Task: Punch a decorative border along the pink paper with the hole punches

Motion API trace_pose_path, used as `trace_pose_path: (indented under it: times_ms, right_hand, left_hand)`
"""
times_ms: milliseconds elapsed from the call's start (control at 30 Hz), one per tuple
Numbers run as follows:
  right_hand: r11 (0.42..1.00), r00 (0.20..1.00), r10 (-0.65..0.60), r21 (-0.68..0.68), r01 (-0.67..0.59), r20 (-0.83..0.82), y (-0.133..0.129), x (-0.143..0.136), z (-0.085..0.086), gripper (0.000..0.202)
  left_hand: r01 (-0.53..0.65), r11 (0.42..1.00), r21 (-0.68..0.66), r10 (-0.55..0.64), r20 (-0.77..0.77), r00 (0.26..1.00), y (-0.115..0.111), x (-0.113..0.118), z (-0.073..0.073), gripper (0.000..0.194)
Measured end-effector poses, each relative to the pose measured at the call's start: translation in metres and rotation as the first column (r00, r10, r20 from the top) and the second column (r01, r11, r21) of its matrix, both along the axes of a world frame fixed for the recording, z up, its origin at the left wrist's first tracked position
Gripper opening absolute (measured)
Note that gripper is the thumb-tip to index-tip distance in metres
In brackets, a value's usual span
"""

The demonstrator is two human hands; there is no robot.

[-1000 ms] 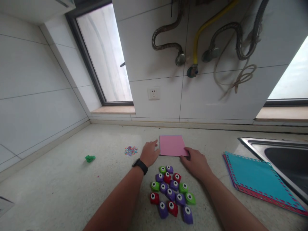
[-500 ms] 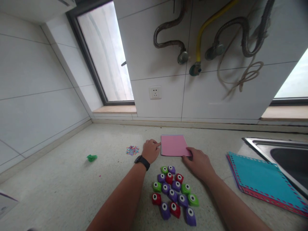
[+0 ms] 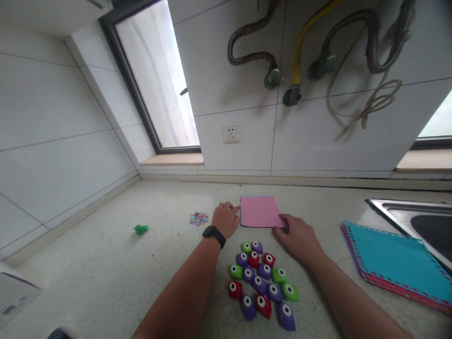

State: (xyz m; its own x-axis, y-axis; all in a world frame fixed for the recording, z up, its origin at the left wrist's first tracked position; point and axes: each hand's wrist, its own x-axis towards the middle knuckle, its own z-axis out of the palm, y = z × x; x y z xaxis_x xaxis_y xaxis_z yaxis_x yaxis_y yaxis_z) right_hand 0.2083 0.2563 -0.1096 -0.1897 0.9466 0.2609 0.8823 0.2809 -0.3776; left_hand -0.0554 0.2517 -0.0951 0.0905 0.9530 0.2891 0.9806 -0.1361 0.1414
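Note:
Pink sheets of paper (image 3: pixel 260 211) lie in a stack on the counter near the wall. The index finger of my left hand (image 3: pixel 226 219) points out to the stack's left edge, the other fingers loosely bent. At the lower right corner of the stack, my right hand (image 3: pixel 297 237) has its thumb and fingers closed on the paper. Between my forearms, several small craft punches (image 3: pixel 259 284) in purple, green and red stand in a cluster. Left of my left hand is a small heap of colourful paper bits (image 3: pixel 198 218).
A pile of blue and red sheets with punched borders (image 3: pixel 397 263) lies at the right, beside a metal sink (image 3: pixel 388 207). A crumpled green piece (image 3: pixel 141 229) is on the left. A white box (image 3: pixel 16 296) stands at the lower left edge.
The whole view has shifted slightly, so things sit a little further right in the picture. Both hands keep their places at the pink paper.

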Motion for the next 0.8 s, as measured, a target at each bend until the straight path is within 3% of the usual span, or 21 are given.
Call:
trace_pose_path:
  times_ms: [267,500,667,800]
  right_hand:
    - [1.000,1.000,0.002,0.005,-0.002,0.010,0.002,0.000,-0.002,0.052]
    - [1.000,0.999,-0.003,-0.001,0.003,0.033,0.004,0.001,-0.003,0.053]
    - [1.000,1.000,0.000,0.001,0.000,0.025,0.009,0.002,-0.008,0.054]
    - [1.000,1.000,0.005,0.019,-0.006,0.022,0.011,0.003,-0.011,0.056]
  left_hand:
    - [-0.079,0.997,0.024,0.080,-0.076,0.994,-0.014,-0.003,0.010,0.027]
    - [-0.085,0.996,0.012,0.086,-0.147,0.985,-0.037,-0.037,0.028,0.026]
    - [-0.110,0.993,-0.049,0.100,-0.165,0.981,-0.039,-0.077,0.055,0.025]
    - [-0.197,0.980,-0.030,0.190,-0.170,0.967,-0.032,-0.105,0.084,0.020]
